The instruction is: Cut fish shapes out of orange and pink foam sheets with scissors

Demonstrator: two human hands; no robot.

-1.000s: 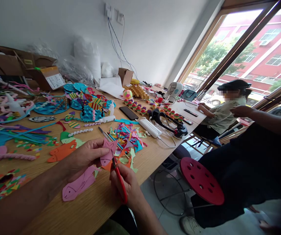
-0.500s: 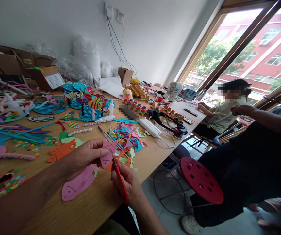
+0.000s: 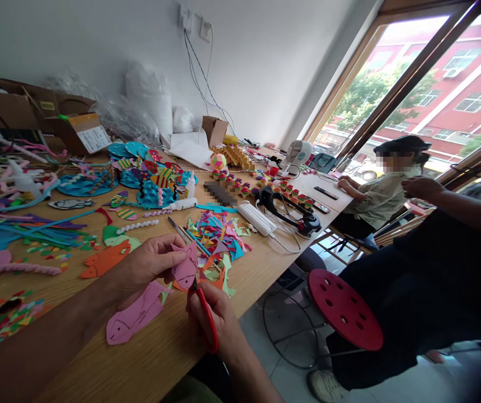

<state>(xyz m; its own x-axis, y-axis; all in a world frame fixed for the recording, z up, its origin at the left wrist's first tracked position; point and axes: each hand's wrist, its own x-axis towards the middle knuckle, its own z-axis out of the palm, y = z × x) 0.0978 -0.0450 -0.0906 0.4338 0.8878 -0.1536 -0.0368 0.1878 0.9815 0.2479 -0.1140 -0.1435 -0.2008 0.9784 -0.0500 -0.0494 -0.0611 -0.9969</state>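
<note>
My left hand [image 3: 156, 262] pinches a small pink paper fish [image 3: 185, 268] by its tail end, above the wooden table. In my right hand [image 3: 219, 316] are red-handled scissors [image 3: 207, 319], their dark blades at the lower edge of that fish near its head. Larger pink paper fish pieces [image 3: 133, 316] lie on the table below my left wrist. Orange paper fish [image 3: 106, 257] rest to the left of my left hand. Beyond the scissors is a pile of coloured paper scraps [image 3: 219, 232], with pencils [image 3: 177, 228] beside it.
Glue bottles [image 3: 183, 204], blue paper decorations [image 3: 156, 193], a white power strip [image 3: 257, 218] and a black headset [image 3: 288, 210] stand farther back. A red stool [image 3: 344, 308] is right of the table edge. One person [image 3: 385, 179] sits by the window; another stands at the right.
The held pink fish has turned slightly, and the scissors have moved from its right side down to its lower edge. The standing person's hand has shifted a little.
</note>
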